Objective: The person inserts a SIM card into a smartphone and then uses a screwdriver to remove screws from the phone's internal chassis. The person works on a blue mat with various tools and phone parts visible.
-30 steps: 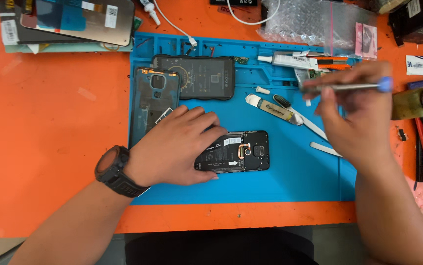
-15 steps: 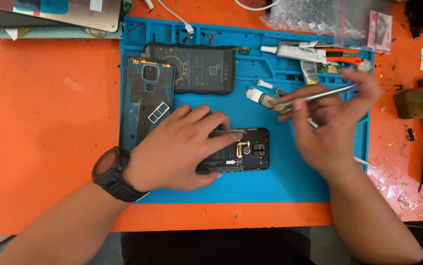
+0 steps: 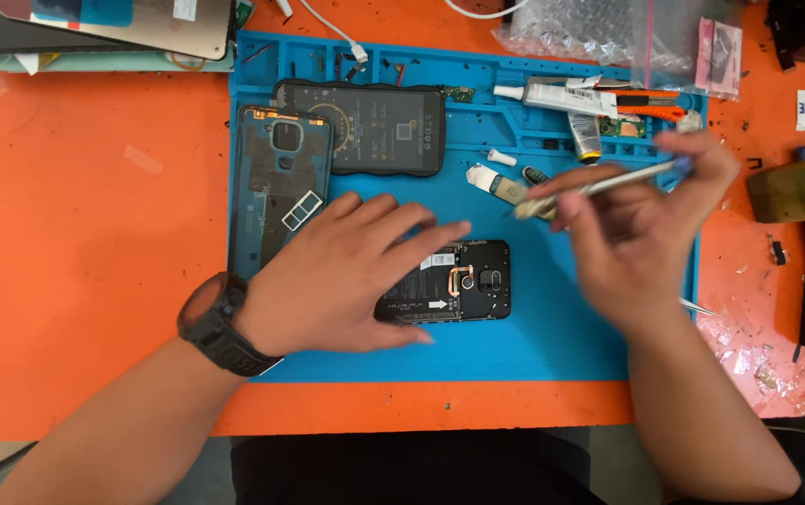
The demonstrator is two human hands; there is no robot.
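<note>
My left hand (image 3: pixel 351 271), with a black watch on the wrist, lies flat on the left part of an opened black phone (image 3: pixel 463 281) and holds it down on the blue work mat (image 3: pixel 561 327). My right hand (image 3: pixel 636 234) hovers to the right of the phone, blurred, and grips a thin metal tool with a blue end (image 3: pixel 599 185); the tool's tip points left, above the phone. The phone's inner boards and an orange flex cable are exposed.
A dark back cover (image 3: pixel 276 187) and a black phone panel (image 3: pixel 365 126) lie at the mat's upper left. Glue tubes (image 3: pixel 561 93), a small white tube (image 3: pixel 496 182), a plastic bag (image 3: pixel 608 33) and a brownish bottle (image 3: pixel 795 187) sit at the top and right. An orange table (image 3: pixel 75 234) surrounds the mat.
My right hand has swung the metal tool from the far right toward the phone, and the tip now points left. My left hand has stayed pressed on the phone.
</note>
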